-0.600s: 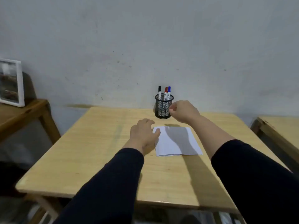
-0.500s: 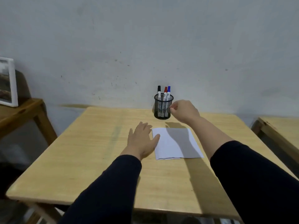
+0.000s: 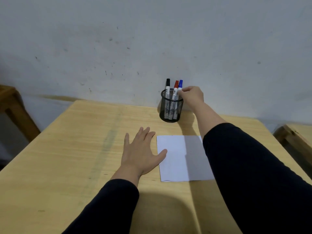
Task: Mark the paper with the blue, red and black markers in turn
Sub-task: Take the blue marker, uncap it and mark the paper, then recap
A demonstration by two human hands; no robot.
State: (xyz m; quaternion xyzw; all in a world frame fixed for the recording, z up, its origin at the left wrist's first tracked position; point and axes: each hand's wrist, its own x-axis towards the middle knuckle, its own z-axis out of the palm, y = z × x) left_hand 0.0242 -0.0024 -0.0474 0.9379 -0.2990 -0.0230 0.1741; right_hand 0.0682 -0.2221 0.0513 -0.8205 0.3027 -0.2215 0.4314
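A black mesh pen cup [image 3: 171, 107] stands at the back of the wooden table [image 3: 67, 157], against the wall. Three markers stick up from it: black cap [image 3: 168, 85], red cap [image 3: 176, 86], blue cap [image 3: 180, 84]. My right hand [image 3: 191, 96] is at the cup's right rim, its fingertips pinched on the blue marker just below the cap. A white sheet of paper [image 3: 175, 159] lies in front of the cup, partly under my right sleeve. My left hand [image 3: 141, 153] lies flat with fingers spread, the thumb on the paper's left edge.
A grey scuffed wall [image 3: 152, 48] rises right behind the table. A second wooden table's corner [image 3: 293, 137] shows at the right edge, and another wooden piece of furniture [image 3: 11, 105] at the left.
My right hand rose from beside the cup to its rim and closed its fingertips on the blue marker. My left hand spread flat beside the paper. The camera tilted down and closer.
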